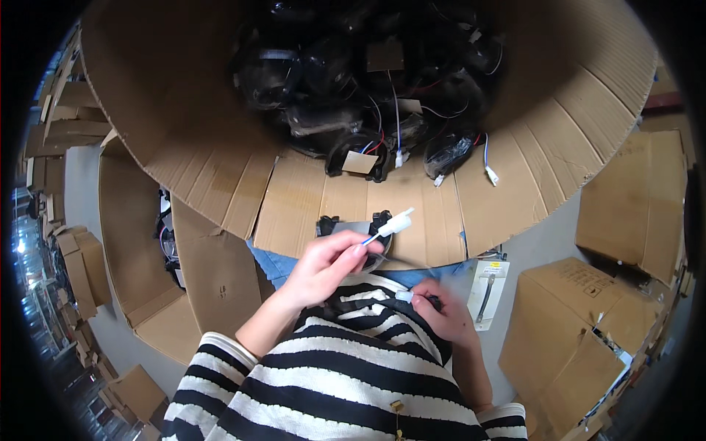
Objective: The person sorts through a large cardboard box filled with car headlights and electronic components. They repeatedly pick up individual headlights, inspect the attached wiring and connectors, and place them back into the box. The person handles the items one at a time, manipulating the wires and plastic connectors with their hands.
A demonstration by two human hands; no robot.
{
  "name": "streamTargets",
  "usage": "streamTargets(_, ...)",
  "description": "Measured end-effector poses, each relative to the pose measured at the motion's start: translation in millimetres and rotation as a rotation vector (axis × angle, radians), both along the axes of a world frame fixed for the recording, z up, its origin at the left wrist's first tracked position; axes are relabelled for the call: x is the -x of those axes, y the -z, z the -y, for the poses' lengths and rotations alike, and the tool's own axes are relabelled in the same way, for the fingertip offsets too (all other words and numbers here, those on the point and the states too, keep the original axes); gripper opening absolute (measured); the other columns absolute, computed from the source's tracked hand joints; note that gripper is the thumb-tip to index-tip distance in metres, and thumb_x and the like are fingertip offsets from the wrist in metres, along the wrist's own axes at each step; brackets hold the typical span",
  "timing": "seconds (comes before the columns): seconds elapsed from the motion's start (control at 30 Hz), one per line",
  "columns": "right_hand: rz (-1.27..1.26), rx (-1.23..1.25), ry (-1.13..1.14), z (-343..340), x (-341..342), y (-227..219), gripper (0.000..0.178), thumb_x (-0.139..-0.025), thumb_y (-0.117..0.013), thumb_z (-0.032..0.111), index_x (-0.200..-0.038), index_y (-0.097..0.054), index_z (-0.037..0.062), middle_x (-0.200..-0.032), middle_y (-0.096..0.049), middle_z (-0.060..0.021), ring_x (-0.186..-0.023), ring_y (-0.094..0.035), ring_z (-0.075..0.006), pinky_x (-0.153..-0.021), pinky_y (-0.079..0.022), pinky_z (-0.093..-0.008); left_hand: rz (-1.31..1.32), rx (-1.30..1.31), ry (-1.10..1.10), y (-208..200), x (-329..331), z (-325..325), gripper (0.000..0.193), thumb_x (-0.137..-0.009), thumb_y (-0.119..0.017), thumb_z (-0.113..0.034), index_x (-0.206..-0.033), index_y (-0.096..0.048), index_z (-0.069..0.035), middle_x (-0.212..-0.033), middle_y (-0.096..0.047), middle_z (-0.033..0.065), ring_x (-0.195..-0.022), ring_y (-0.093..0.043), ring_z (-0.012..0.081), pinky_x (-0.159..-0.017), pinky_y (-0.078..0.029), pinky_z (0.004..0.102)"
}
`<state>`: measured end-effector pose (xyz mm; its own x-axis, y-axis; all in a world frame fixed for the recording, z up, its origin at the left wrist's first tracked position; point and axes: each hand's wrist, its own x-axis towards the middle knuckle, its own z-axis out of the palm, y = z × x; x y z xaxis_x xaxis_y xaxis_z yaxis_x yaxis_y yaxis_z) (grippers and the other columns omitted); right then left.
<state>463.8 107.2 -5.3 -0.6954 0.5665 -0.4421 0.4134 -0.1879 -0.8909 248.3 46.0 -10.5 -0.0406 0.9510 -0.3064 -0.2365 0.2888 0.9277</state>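
White plastic is what my left hand (327,264) pinches: a small white connector (395,223) on the end of a blue wire (369,237), my thumb and forefinger closed together on the wire just behind it, holding it up over the cardboard flap (382,213) of the big open box (184,110) in front of me. My right hand (445,312) sits lower, close against my striped sweater (353,367), fingers clamped on a second small white plug (404,295) with something dark behind it that I cannot make out. Black wired parts (353,81) fill the box, some trailing white plugs. Smaller cardboard boxes (581,323) stand at my right.
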Motion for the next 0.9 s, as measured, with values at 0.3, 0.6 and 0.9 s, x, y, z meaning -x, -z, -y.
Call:
streamTargets(0.3,-0.236,-0.075,-0.047,3,-1,-37,0.002,-0.071,-0.054,0.000,-0.072,-0.053,0.0008,-0.060,-0.048,-0.0036,-0.047,-0.041,-0.0114,-0.043,-0.032,-0.0224,-0.370,-0.307,0.110,3,-11,12,0.029,-0.081,-0.046,-0.003,-0.110,-0.049,-0.001,-0.077,-0.052,0.0080,-0.064,-0.053,0.0201,-0.058,-0.042,0.0299)
streamTargets(0.6,-0.136,0.063,0.175,11,28,-35,0.006,-0.075,-0.054,0.003,-0.071,-0.052,-0.0010,-0.060,-0.050,-0.0035,-0.047,-0.042,-0.0068,-0.042,-0.032,-0.0200,-0.917,-0.463,0.182,7,-10,11,0.045,-0.067,-0.055,0.002,-0.112,-0.051,-0.003,-0.066,-0.052,0.0078,-0.055,-0.050,0.0215,-0.051,-0.040,0.0307)
streamTargets(0.9,0.074,-0.218,0.190,7,37,-31,0.006,-0.072,-0.055,0.002,-0.068,-0.051,0.0002,-0.057,-0.052,-0.0065,-0.045,-0.045,-0.0116,-0.043,-0.033,-0.0215,-1.112,-0.458,0.205,15,-1,8,0.057,-0.061,-0.061,-0.006,-0.116,-0.047,-0.007,-0.074,-0.054,0.0036,-0.060,-0.051,0.0195,-0.054,-0.040,0.0300)
